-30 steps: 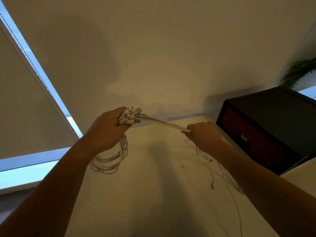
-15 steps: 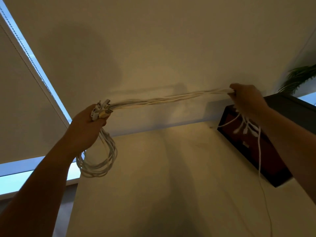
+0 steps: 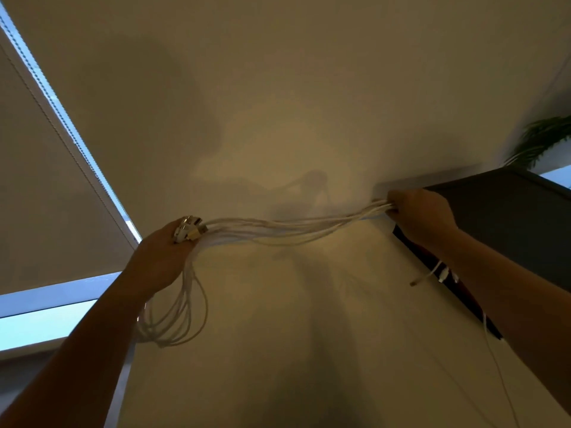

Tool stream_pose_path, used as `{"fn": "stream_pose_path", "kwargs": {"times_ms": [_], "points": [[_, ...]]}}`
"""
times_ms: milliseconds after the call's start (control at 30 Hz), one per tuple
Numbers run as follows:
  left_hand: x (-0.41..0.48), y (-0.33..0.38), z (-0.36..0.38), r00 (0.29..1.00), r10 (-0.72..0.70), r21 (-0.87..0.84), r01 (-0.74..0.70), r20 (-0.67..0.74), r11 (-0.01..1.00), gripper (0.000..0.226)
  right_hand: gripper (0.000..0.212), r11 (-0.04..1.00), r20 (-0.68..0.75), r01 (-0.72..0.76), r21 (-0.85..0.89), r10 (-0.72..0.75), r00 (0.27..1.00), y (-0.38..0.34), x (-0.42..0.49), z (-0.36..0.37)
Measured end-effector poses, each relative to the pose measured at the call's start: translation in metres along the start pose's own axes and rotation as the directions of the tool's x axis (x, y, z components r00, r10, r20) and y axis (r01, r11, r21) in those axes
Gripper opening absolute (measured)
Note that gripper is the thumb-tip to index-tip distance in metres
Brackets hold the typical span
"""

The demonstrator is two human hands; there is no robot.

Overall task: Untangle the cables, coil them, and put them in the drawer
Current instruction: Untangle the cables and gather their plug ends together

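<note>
My right hand [image 3: 423,217] is swinging back toward my left hand [image 3: 160,261], so the white cables [image 3: 278,230], taut a sec ago, are sagging between them above the bench [image 3: 278,350]. Both hands are gripping the bundle; I'm prob. laying another loop.

No text, label, brand, number or sign can be read. The plugs [image 3: 189,231] of the white cables [image 3: 293,230], bunched at the left hand [image 3: 160,257], are too small and blurred to show any marking. The dark drawer unit [image 3: 509,230] is too dim to tell.
</note>
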State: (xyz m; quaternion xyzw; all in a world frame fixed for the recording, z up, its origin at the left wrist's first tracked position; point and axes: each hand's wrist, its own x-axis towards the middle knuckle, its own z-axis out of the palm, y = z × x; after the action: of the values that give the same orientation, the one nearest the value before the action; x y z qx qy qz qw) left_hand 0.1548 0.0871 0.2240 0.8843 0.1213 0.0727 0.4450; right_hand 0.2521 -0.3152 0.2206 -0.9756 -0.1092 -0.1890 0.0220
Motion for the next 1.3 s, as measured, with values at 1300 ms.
{"fn": "stream_pose_path", "kwargs": {"times_ms": [1300], "points": [[-0.022,0.166,0.202,0.954,0.16,-0.061,-0.149,0.254,0.987,0.021,0.025,0.825,0.171,0.293,0.483,-0.418,0.892,0.058,0.001,-0.01]]}}
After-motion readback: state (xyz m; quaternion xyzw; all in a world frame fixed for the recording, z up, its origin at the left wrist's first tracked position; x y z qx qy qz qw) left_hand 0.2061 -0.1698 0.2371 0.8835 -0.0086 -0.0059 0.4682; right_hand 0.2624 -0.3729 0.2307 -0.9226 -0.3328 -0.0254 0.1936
